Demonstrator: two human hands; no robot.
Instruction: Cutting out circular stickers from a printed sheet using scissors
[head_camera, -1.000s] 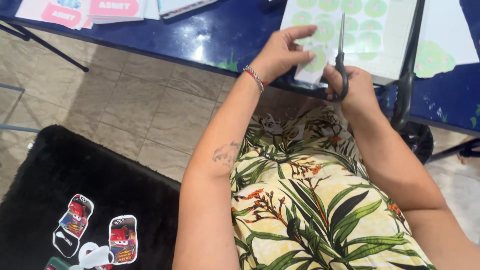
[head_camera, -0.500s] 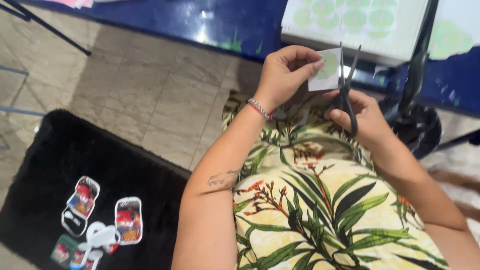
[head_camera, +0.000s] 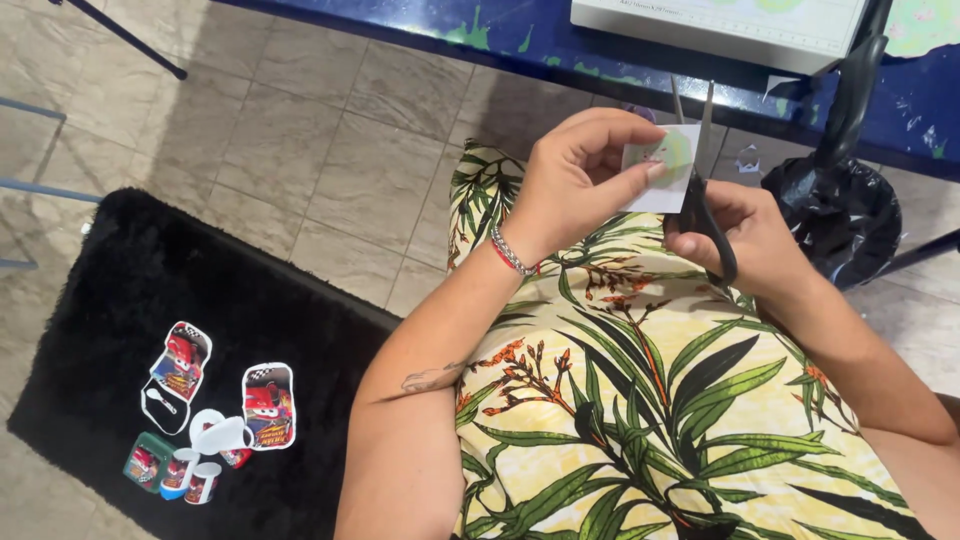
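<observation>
My left hand (head_camera: 578, 178) pinches a small white paper piece with a pale green round shape (head_camera: 666, 165) on it, held over my lap. My right hand (head_camera: 748, 233) grips black-handled scissors (head_camera: 697, 170), blades pointing up and open around the paper's right edge. Both hands hover above my leaf-patterned clothing (head_camera: 640, 400), just in front of the blue table's edge (head_camera: 520, 45). A bracelet sits on my left wrist.
A white sheet (head_camera: 720, 22) with green circles lies on the blue table above my hands. A black bin bag (head_camera: 835, 215) stands to the right. On the floor left, a black fluffy rug (head_camera: 150, 300) carries printed cut-outs (head_camera: 180, 365) and small cups (head_camera: 185, 470).
Both hands have come down from the table's edge toward my lap with paper and scissors. The view has tilted down, so the table's sheets have slid to the top.
</observation>
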